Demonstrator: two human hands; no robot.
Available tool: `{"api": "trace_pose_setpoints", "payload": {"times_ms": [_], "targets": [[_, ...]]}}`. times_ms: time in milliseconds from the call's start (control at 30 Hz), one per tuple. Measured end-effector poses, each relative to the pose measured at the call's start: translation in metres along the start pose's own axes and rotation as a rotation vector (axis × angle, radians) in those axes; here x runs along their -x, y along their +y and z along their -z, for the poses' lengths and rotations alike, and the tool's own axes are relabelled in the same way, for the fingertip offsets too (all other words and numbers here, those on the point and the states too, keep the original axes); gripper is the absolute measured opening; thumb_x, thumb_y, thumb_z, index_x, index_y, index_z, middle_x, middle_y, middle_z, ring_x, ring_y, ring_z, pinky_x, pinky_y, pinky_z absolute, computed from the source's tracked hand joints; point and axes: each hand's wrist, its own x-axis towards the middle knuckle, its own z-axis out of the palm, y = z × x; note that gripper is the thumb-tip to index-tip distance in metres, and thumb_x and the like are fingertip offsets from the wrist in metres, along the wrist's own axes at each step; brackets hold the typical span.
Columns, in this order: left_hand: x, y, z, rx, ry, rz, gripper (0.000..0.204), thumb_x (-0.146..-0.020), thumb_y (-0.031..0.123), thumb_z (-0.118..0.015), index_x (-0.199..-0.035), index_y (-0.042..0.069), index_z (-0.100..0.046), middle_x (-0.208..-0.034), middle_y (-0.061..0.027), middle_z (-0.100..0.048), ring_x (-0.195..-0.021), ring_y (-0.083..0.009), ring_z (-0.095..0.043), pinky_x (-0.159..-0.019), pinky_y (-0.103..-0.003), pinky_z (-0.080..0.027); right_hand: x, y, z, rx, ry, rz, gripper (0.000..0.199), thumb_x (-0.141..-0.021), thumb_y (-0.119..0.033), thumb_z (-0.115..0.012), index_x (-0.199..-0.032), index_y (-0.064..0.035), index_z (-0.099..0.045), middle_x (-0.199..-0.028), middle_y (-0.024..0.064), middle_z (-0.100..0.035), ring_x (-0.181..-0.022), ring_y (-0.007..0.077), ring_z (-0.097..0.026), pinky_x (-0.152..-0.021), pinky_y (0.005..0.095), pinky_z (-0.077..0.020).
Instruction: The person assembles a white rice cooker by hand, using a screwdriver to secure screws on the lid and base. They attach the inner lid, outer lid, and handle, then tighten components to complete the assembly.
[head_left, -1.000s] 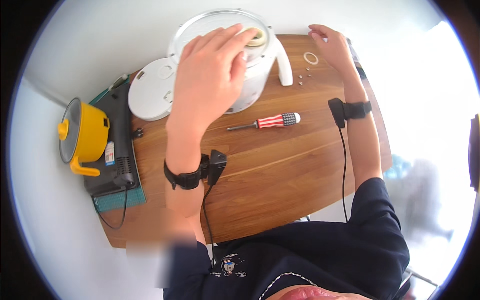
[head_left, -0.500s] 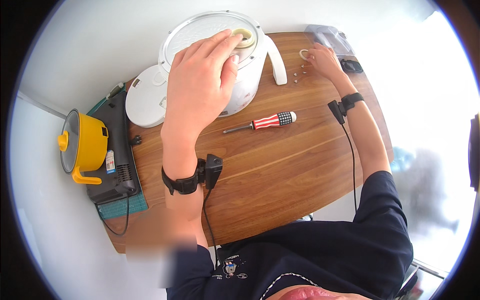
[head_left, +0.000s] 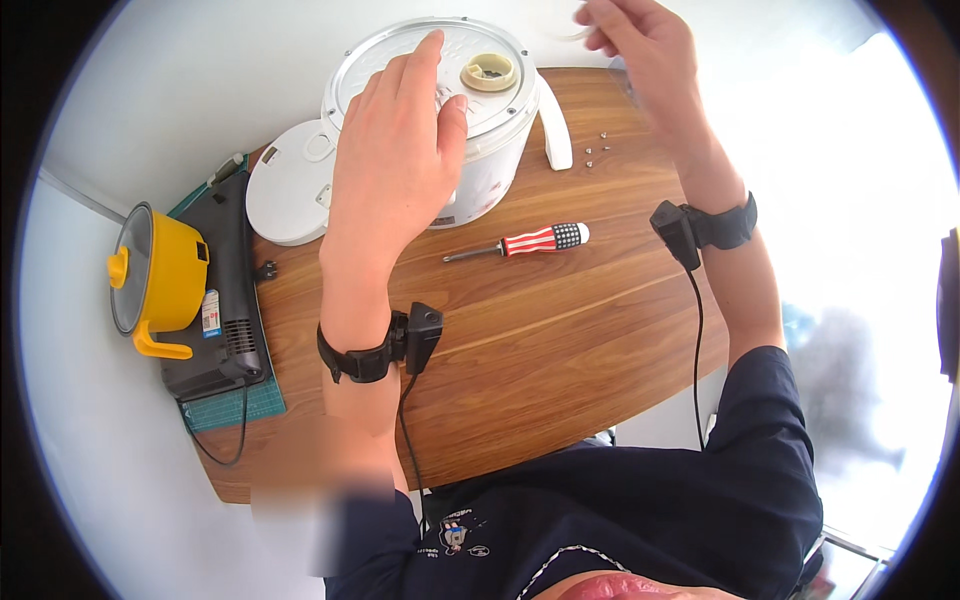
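A white jug-like appliance [head_left: 497,165] with a side handle [head_left: 556,130] stands at the back of the table, its round metal plate [head_left: 385,45] facing up. A cream-coloured collar [head_left: 489,72] rises from the plate's right part. My left hand [head_left: 395,150] reaches over the plate, fingers stretched and holding nothing; whether they touch the plate I cannot tell. Raised to the right of the appliance, my right hand [head_left: 645,50] pinches a thin off-white ring [head_left: 577,37], slightly blurred. Several small screws [head_left: 590,151] lie right of the handle.
A screwdriver [head_left: 530,240] with a red, white and dark handle lies mid-table. Left of the appliance are a round white cover [head_left: 285,195], a black device [head_left: 225,250] on a green mat [head_left: 240,405], and a yellow pot [head_left: 175,275]. Cables trail from both wrist straps.
My right hand has lifted the ring off the table and carried it up and left. My left fingers have moved off the cream collar, leaving it uncovered.
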Motion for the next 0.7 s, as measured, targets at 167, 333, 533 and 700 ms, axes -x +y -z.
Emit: {"api": "trace_pose_setpoints", "payload": {"times_ms": [167, 333, 533, 700], "targets": [[0.000, -0.001, 0.000, -0.053, 0.026, -0.060, 0.043, -0.102, 0.013, -0.063, -0.142, 0.000, -0.059, -0.118, -0.0141, -0.069, -0.109, -0.0320, -0.066, -0.097, -0.047, -0.051, -0.007, -0.020, -0.029, 0.072, -0.294, -0.104, 0.028, -0.106, -0.014, -0.063, -0.123, 0.0064, -0.073, -0.094, 0.0055, -0.076, -0.078, 0.0104, -0.067, -0.067, 0.0260, -0.0542], [0.000, -0.003, -0.002, -0.062, 0.025, -0.074, 0.036, -0.102, 0.014, -0.062, -0.136, 0.001, -0.065, -0.122, -0.0123, -0.069, -0.113, -0.0300, -0.066, -0.099, -0.046, -0.051, -0.010, -0.012, -0.039, 0.254, -0.305, -0.030, 0.029, -0.104, -0.015, -0.062, -0.117, 0.0072, -0.075, -0.091, 0.0102, -0.079, -0.078, 0.0144, -0.071, -0.073, 0.0308, -0.0581], [0.000, -0.006, -0.003, -0.073, 0.041, -0.099, 0.031, -0.102, 0.014, -0.062, -0.130, 0.002, -0.069, -0.118, -0.0112, -0.071, -0.111, -0.0294, -0.067, -0.099, -0.045, -0.051, -0.007, -0.017, -0.043, 0.446, -0.209, 0.126, 0.027, -0.099, -0.017, -0.066, -0.112, 0.0029, -0.077, -0.092, 0.0164, -0.079, -0.082, 0.0228, -0.075, -0.076, 0.0366, -0.0591], [0.001, -0.004, -0.001, -0.065, -0.010, -0.069, 0.029, -0.103, 0.011, -0.059, -0.127, 0.002, -0.072, -0.126, -0.0107, -0.072, -0.115, -0.0336, -0.065, -0.103, -0.046, -0.051, -0.002, -0.030, -0.046, 0.511, -0.209, 0.066, 0.023, -0.096, -0.017, -0.067, -0.106, 0.0006, -0.078, -0.094, 0.0192, -0.078, -0.087, 0.0290, -0.077, -0.078, 0.0404, -0.0592]]}}
